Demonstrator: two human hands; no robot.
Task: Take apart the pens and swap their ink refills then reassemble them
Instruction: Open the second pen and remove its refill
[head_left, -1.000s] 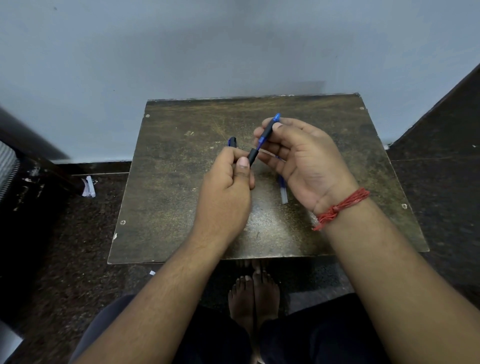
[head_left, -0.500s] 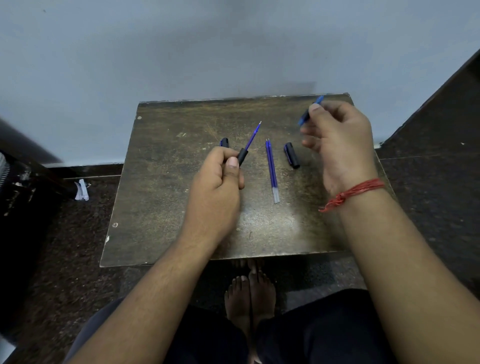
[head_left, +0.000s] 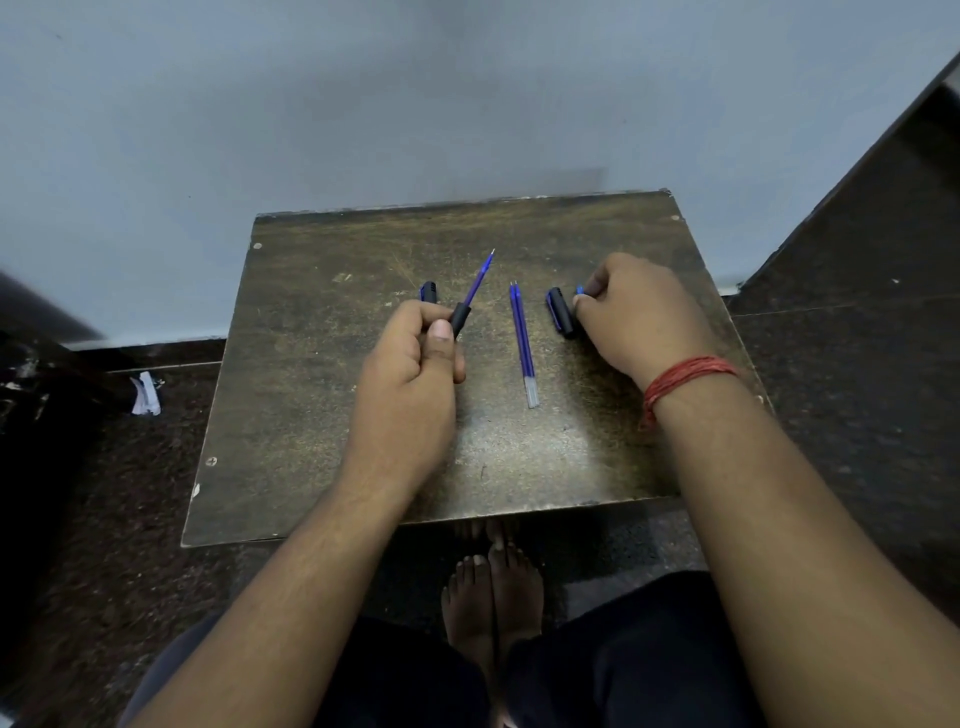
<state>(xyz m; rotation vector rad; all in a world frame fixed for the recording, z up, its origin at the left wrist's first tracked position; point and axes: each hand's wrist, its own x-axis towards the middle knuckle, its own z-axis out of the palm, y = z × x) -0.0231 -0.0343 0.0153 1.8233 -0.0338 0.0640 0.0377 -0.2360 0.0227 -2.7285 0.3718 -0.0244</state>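
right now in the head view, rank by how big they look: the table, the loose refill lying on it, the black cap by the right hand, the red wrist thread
1. table, by far the largest
2. loose refill, long and thin
3. red wrist thread and black cap: they look too alike to rank, and the right hand may hide some of the cap

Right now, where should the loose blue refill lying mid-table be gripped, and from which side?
Probably pinch the loose refill at mid-length, coming from above with fingers across its thin shaft. It lies flat on the table, pointing away, apart from the left hand and right hand, so both long sides are free.
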